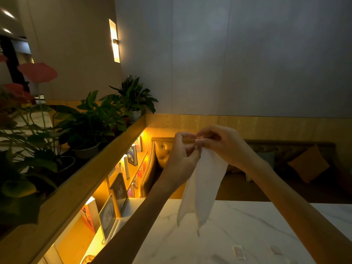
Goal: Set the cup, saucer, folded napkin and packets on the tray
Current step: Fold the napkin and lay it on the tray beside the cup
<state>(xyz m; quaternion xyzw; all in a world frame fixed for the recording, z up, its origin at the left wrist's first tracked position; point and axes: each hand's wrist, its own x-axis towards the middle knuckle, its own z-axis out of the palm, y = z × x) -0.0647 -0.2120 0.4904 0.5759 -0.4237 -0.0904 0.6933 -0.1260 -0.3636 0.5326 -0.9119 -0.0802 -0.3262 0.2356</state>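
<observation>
A thin white napkin (203,189) hangs unfolded in the air above the white marble table (247,225). My left hand (181,159) and my right hand (222,143) both pinch its top edge, fingertips close together. The napkin's lower corners dangle just over the tabletop. Two small pale packets lie flat on the table near the bottom edge of the view, one packet (238,252) in the middle and another packet (274,250) to its right. Cup, saucer and tray are out of view.
A lit wooden shelf (122,178) with books and framed pictures runs along the table's left side, with potted plants (91,121) on its top ledge. A padded bench with cushions (308,164) stands behind the table against the wall.
</observation>
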